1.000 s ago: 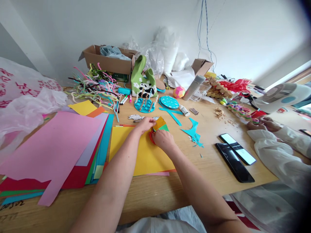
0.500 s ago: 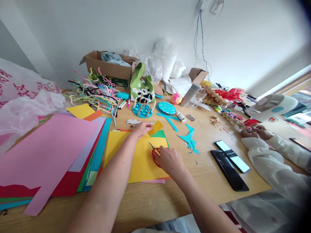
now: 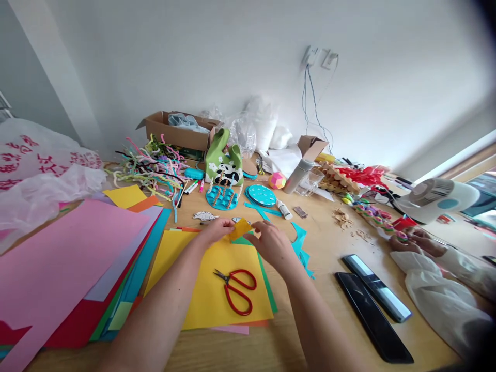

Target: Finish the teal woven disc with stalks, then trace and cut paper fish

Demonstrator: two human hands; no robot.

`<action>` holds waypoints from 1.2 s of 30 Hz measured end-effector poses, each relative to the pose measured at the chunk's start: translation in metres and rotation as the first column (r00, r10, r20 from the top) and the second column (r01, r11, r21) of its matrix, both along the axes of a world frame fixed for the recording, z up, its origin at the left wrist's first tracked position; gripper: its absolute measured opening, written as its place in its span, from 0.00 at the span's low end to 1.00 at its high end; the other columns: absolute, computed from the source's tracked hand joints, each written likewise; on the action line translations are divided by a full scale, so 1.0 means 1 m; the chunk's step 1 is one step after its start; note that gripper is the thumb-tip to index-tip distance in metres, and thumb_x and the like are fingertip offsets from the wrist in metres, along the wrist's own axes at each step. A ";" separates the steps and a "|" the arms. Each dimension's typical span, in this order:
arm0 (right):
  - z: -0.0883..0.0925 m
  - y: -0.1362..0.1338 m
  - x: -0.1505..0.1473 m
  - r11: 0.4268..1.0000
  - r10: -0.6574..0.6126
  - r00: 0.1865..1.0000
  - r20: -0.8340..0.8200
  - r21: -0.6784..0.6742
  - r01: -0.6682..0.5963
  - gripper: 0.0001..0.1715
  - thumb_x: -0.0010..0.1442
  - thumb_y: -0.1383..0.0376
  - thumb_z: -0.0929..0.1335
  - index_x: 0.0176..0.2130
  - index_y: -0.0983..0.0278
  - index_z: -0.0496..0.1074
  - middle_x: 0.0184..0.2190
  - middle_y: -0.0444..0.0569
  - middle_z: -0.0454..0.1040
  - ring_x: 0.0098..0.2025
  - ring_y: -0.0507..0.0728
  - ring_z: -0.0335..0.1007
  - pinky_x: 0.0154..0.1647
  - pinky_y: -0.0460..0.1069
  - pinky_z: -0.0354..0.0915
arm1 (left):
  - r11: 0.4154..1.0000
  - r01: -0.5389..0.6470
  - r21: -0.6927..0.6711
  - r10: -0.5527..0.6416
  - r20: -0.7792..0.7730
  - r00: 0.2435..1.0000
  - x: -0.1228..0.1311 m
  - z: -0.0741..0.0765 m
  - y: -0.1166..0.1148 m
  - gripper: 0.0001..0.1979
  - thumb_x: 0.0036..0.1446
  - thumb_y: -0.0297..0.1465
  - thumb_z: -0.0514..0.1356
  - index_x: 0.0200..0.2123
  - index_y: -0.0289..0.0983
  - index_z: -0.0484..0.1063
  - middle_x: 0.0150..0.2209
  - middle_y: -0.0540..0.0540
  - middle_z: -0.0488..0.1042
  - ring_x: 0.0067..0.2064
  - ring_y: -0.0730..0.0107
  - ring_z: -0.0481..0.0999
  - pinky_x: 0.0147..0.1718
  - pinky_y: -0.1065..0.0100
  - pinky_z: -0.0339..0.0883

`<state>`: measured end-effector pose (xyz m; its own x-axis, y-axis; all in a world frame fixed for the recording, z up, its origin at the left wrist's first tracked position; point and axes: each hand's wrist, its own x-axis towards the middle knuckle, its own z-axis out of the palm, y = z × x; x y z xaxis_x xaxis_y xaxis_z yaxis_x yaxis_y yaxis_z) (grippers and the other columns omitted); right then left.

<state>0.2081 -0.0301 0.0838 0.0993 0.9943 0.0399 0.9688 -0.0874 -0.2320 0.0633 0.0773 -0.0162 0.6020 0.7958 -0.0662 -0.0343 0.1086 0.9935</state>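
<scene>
Between my two hands is a small piece of yellow paper [image 3: 241, 229]. My left hand [image 3: 217, 231] pinches its left side, and my right hand [image 3: 269, 242] has thumb and fingers at its right edge. Below them, red-handled scissors [image 3: 235, 289] lie with blades slightly apart on a large yellow sheet [image 3: 201, 310]. Green paper [image 3: 267, 281] shows from under that sheet. Just beyond my hands are white cut-outs with black outlines [image 3: 205, 216], partly hidden by my fingers.
Stacked coloured paper with a pink sheet [image 3: 85, 248] on top covers the left side. Blue scraps [image 3: 299, 240], a glue bottle [image 3: 284, 210] and two phones [image 3: 372, 315] lie to the right. Another person's hands [image 3: 420, 242] work at the far right. Pipe cleaners [image 3: 155, 168] are heaped behind.
My right hand has let go of the scissors, which now lie on the yellow sheet, and has moved up to the small yellow paper. The view has tilted upward.
</scene>
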 end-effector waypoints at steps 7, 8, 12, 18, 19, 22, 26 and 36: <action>-0.016 0.067 0.020 0.988 0.111 0.958 -0.263 -0.074 -0.135 0.10 0.56 0.67 0.66 0.24 0.65 0.69 0.20 0.47 0.72 0.23 0.51 0.69 0.22 0.44 0.54 | 1.000 -0.009 -0.008 0.009 -0.001 1.000 -0.003 0.001 -0.001 0.13 0.43 0.38 0.65 0.29 0.34 0.73 0.28 0.50 0.74 0.34 0.67 0.71 0.41 0.64 0.62; -0.015 0.072 0.026 0.989 0.092 0.941 -0.326 -0.077 -0.123 0.10 0.56 0.68 0.66 0.23 0.65 0.68 0.19 0.45 0.71 0.21 0.50 0.67 0.21 0.43 0.54 | 1.000 -0.012 -0.013 0.012 0.000 1.000 -0.003 0.001 -0.001 0.14 0.44 0.39 0.65 0.30 0.35 0.73 0.29 0.49 0.75 0.35 0.66 0.72 0.42 0.64 0.62; -0.013 0.093 0.060 0.999 -0.039 0.802 -0.596 -0.032 0.025 0.08 0.57 0.66 0.66 0.26 0.65 0.69 0.14 0.41 0.68 0.14 0.47 0.60 0.15 0.42 0.53 | 0.999 -0.048 -0.018 0.048 0.013 0.999 -0.003 0.003 -0.002 0.15 0.45 0.40 0.66 0.33 0.36 0.74 0.37 0.46 0.77 0.44 0.63 0.73 0.50 0.62 0.60; -0.049 0.111 0.087 0.977 -0.179 0.487 -0.855 -0.096 0.190 0.07 0.57 0.67 0.66 0.27 0.67 0.68 0.20 0.46 0.73 0.17 0.47 0.66 0.13 0.40 0.57 | 0.996 -0.090 -0.010 0.089 -0.058 0.994 -0.002 0.011 -0.005 0.15 0.48 0.40 0.65 0.36 0.36 0.75 0.40 0.44 0.77 0.47 0.61 0.73 0.52 0.60 0.60; -0.055 0.112 0.086 0.974 -0.194 0.476 -0.858 -0.108 0.201 0.07 0.57 0.68 0.66 0.27 0.67 0.68 0.20 0.46 0.73 0.17 0.47 0.67 0.14 0.40 0.58 | 0.996 -0.091 0.001 0.091 -0.071 0.993 -0.002 0.012 -0.006 0.15 0.48 0.40 0.64 0.36 0.36 0.75 0.40 0.44 0.77 0.47 0.61 0.73 0.51 0.60 0.60; -0.071 0.115 0.082 0.960 -0.237 0.440 -0.866 -0.140 0.242 0.07 0.57 0.69 0.65 0.27 0.67 0.68 0.18 0.44 0.70 0.17 0.48 0.67 0.14 0.40 0.59 | 0.996 -0.089 0.024 0.091 -0.090 0.992 -0.002 0.016 -0.008 0.14 0.49 0.39 0.63 0.36 0.36 0.75 0.40 0.44 0.77 0.46 0.62 0.73 0.51 0.61 0.61; -0.078 0.116 0.081 0.945 -0.279 0.413 -0.867 -0.173 0.276 0.07 0.57 0.68 0.66 0.27 0.67 0.68 0.16 0.43 0.68 0.16 0.48 0.65 0.14 0.41 0.60 | 0.995 -0.084 0.051 0.089 -0.097 0.991 -0.002 0.022 -0.012 0.13 0.50 0.38 0.62 0.36 0.36 0.75 0.39 0.45 0.77 0.46 0.63 0.73 0.51 0.62 0.61; -0.081 0.115 0.081 0.937 -0.319 0.406 -0.857 -0.220 0.273 0.07 0.57 0.65 0.66 0.28 0.66 0.68 0.15 0.44 0.70 0.17 0.50 0.65 0.16 0.42 0.62 | 0.992 -0.111 0.063 0.115 -0.048 0.992 -0.003 0.046 -0.015 0.14 0.50 0.39 0.62 0.36 0.35 0.75 0.40 0.44 0.78 0.45 0.64 0.74 0.49 0.62 0.64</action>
